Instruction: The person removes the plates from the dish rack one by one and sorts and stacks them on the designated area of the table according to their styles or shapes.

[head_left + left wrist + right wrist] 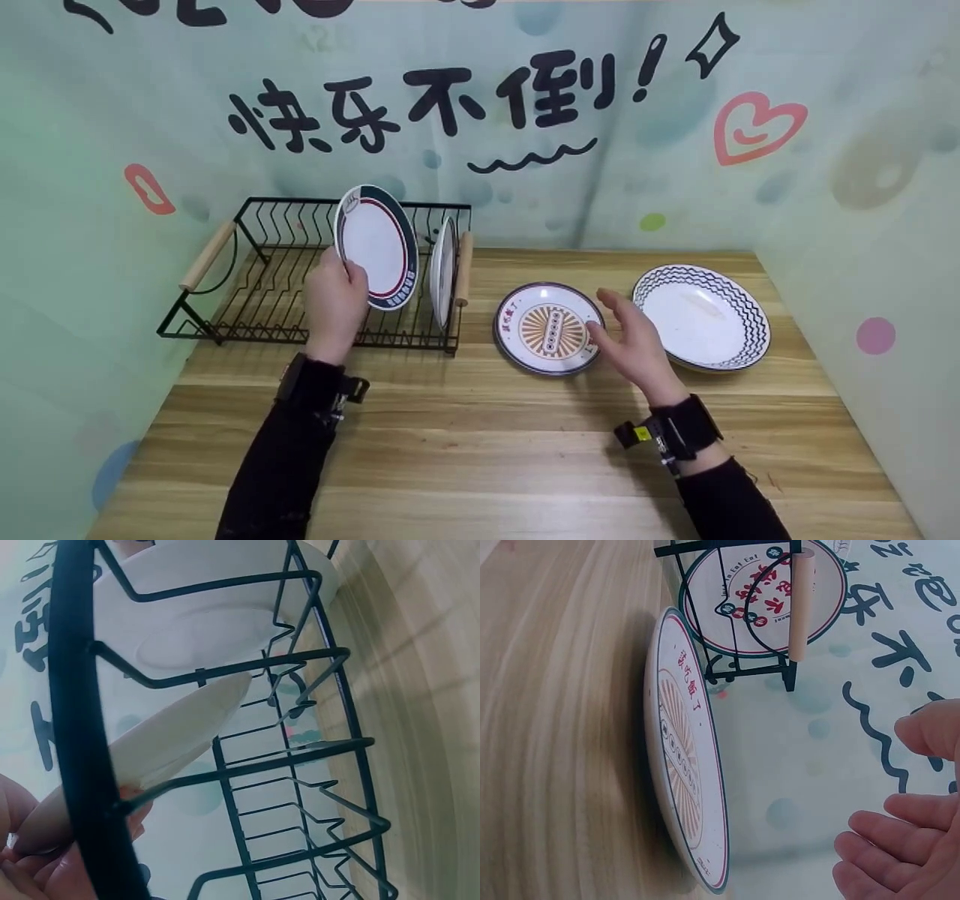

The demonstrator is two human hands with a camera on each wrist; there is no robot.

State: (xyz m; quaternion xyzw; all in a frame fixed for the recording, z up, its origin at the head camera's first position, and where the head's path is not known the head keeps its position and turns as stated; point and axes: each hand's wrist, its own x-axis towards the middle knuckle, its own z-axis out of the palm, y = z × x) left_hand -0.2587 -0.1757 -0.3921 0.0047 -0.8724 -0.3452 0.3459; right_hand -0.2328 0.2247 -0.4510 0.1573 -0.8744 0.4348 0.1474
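My left hand (335, 300) grips the lower left edge of a white plate (379, 244) with a dark green rim and a red inner ring. It holds this plate tilted over the black wire dish rack (397, 346); in the left wrist view the plate (180, 712) shows edge-on behind the rack's bars. Another plate (445, 274) stands upright at the rack's right end, its red-lettered face (769, 600) visible in the right wrist view. With fingers spread and nothing in them, my right hand (637, 345) hovers by the right edge of a plate with an orange sunburst (551, 330).
Right of the sunburst plate sits a deep white dish (697, 322) with a black wavy-patterned rim. The rack has wooden handles, one at its left (208, 256) and one at its right (465, 268). A printed pale green backdrop (525, 210) encloses the wooden table (480, 450).
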